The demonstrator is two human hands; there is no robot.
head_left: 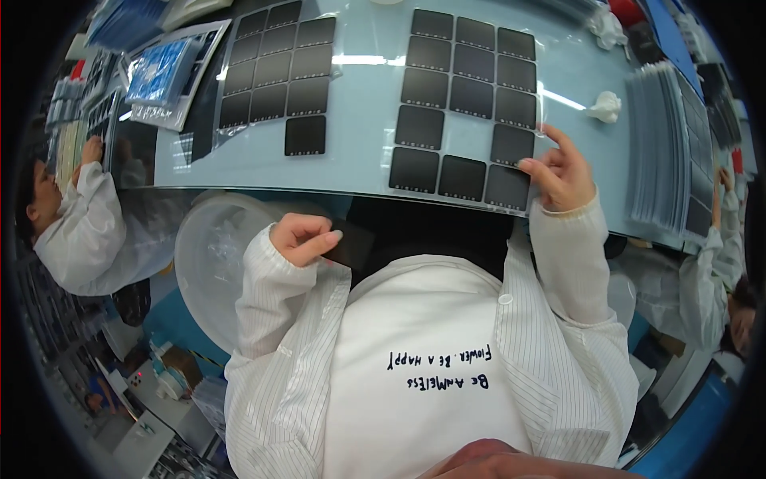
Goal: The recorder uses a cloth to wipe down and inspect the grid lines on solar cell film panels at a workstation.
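Just off the table's front edge, my left hand [303, 238] pinches a dark square panel [353, 244] between thumb and fingers. At the right side of a clear sheet, my right hand [563, 172] has its thumb and forefinger apart at the edge of a dark panel [512, 145]. Whether it presses on that panel is hard to tell. The clear sheet carries rows of similar dark panels [471, 61], with one gap [467, 137] in the middle column. To the left lies another group of dark panels [273, 69], and a single panel [306, 136] sits below it.
A tall stack of clear trays [656, 144] stands at the table's right. Crumpled white wads [605, 107] lie beside it. Blue-and-white packs [162, 73] rest at the left. Below the table edge is a translucent bin [211, 267]. Co-workers [80, 219] sit on both sides.
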